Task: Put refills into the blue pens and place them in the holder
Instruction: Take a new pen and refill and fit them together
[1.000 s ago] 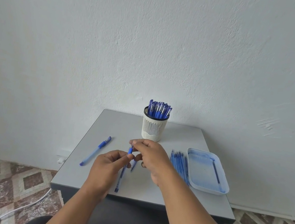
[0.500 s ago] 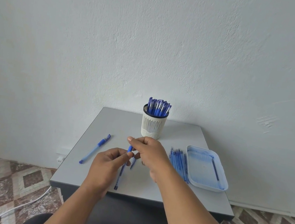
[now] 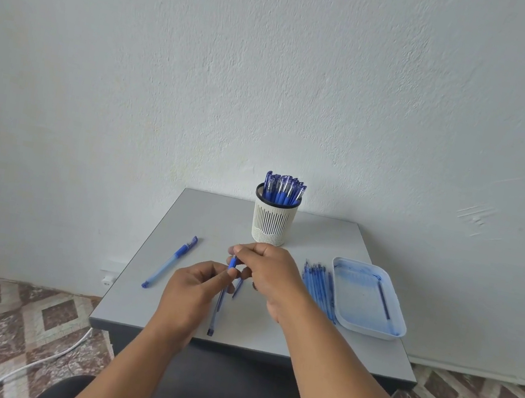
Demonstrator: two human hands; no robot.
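Both hands have stayed over the middle of the grey bench (image 3: 333, 245). The left hand (image 3: 193, 291) pinches the translucent blue pen (image 3: 232, 263) by its grip, as before; the right hand (image 3: 268, 269) pinches its far tip. The white slotted holder (image 3: 273, 223) behind has not moved.

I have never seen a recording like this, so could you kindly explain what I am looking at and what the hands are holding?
There is no machine here: a person wears a camera on the head, looking down at both hands. The left hand and right hand together pinch a blue pen above a small grey table. On the table stand a white holder full of pens, a spare pen on the left, a bundle of refills and a pale tray on the right.
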